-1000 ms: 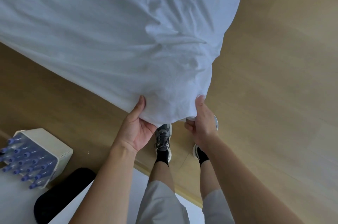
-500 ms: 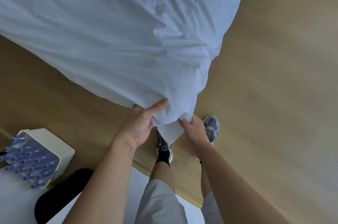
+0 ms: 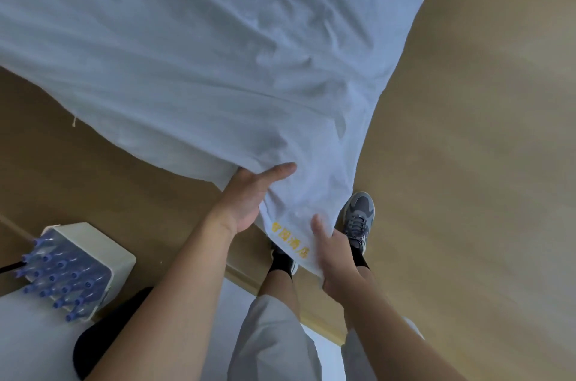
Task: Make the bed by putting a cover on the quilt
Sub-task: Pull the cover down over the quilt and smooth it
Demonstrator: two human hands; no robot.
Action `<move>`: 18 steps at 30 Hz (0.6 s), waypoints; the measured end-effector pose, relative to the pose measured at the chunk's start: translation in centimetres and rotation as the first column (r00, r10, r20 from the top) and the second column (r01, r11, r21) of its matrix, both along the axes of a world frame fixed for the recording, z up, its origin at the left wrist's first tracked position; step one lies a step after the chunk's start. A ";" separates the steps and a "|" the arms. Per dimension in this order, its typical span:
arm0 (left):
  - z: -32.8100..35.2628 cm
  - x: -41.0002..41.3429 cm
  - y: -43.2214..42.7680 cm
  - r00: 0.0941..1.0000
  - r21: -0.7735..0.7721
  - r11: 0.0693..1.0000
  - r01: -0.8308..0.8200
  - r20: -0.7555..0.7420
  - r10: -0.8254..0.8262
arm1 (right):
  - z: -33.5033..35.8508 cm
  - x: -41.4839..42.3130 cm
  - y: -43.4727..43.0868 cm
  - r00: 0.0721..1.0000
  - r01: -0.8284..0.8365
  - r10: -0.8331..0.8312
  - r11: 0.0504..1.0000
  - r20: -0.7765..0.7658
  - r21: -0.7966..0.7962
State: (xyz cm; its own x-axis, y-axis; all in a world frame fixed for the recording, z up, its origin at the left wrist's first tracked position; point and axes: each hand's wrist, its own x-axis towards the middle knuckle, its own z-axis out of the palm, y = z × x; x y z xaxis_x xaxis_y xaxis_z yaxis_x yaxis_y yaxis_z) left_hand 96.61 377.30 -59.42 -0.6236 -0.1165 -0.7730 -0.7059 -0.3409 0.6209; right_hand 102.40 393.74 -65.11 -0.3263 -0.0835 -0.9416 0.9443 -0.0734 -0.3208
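**Cover corner gripped by both hands**

White and creased, it spreads away beyond both hands over the wooden floor. The left hand clutches its edge, thumb lying on top. The right hand, just beside it, pinches the corner next to yellow lettering. A white box of blue-capped bottles sits well left of the left hand.

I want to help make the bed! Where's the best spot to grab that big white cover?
Take the white cover at its hanging corner, by the yellow letters. Come from underneath the near edge, thumb on top, as the left hand and right hand do: the cloth narrows to a point there, so it probably bunches easily.
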 end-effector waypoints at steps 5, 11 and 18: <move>-2.0 2.3 0.8 0.953 -0.080 0.983 0.166 0.267 -0.140 | 0.1 -0.2 0.5 0.998 -0.036 0.035 0.999 -0.052 -0.003; -1.4 3.9 0.5 0.922 -0.083 0.943 0.321 0.255 -0.291 | 0.7 -0.1 0.1 0.998 0.058 -0.059 0.994 0.000 -0.092; -2.0 3.9 -0.1 0.915 0.038 0.962 0.269 0.300 -0.268 | 1.3 0.8 0.4 0.981 0.172 -0.156 0.975 0.117 -0.139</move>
